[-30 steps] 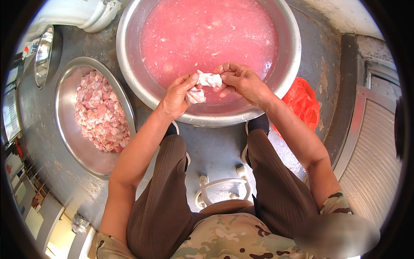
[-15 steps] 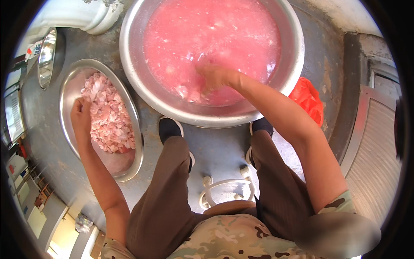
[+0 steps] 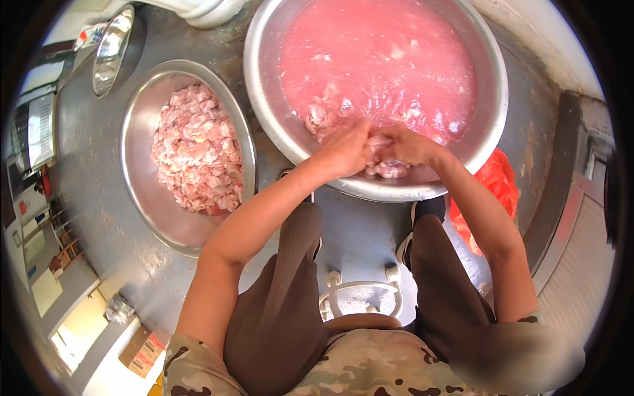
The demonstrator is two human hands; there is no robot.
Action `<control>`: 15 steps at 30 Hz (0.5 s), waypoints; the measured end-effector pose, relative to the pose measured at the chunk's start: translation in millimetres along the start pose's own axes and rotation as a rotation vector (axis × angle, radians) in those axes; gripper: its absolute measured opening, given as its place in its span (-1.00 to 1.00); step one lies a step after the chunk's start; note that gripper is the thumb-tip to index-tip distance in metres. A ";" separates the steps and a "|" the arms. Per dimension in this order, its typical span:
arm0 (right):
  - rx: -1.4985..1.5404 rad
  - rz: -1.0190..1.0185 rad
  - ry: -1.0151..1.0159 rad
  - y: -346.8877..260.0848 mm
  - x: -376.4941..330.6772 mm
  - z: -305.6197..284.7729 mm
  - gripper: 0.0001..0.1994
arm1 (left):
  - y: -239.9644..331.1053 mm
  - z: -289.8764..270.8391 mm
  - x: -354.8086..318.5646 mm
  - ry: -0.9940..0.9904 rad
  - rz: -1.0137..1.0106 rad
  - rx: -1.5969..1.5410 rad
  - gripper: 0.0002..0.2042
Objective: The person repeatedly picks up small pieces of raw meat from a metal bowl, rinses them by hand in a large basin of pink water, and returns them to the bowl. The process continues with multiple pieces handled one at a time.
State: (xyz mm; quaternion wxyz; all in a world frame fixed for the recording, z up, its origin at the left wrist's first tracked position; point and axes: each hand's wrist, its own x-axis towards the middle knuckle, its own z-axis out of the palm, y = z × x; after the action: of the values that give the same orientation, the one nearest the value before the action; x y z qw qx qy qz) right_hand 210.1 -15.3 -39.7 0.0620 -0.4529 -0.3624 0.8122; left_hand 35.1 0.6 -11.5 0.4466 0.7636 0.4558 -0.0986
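A large steel basin full of pink, cloudy water stands on the grey floor ahead of my knees. My left hand and my right hand meet at its near rim, both closed around a pale pink piece of raw meat held just above the water. More pale bits float nearby. To the left, a second steel basin holds a heap of raw meat pieces.
A small empty steel bowl lies at the far left. A red plastic bag sits by my right leg. A white stool frame shows between my legs. A metal shutter track runs along the right.
My left hand came back from the meat basin on the left to the big basin. Both hands now grip a piece of meat together at the near rim.
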 end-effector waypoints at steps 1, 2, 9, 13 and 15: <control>0.029 0.017 0.023 -1.4 -4.5 -0.7 -0.65 | -8.8 1.3 2.2 -0.022 0.016 -0.130 -0.56; 0.060 0.048 0.059 0.3 -12.1 -3.9 -0.66 | -17.2 10.5 7.0 -0.050 0.045 -0.273 -0.54; 0.394 -0.227 0.109 30.9 -20.8 -10.9 -0.52 | -30.8 8.6 9.1 -0.212 -0.093 -1.311 -0.57; 0.489 -0.190 0.135 24.1 -24.7 -11.4 -0.57 | -33.1 11.5 10.2 -0.219 -0.040 -1.287 -0.56; 0.527 -0.160 0.093 19.8 -26.6 -11.2 -0.62 | -26.4 8.9 10.9 -0.228 -0.090 -1.268 -0.57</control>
State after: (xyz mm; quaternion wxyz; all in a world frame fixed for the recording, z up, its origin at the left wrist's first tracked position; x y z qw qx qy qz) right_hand 238.8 -35.3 -37.8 0.2581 -0.4280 -0.1701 0.8493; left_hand 22.9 5.2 -38.4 0.8523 0.3162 0.4067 0.0906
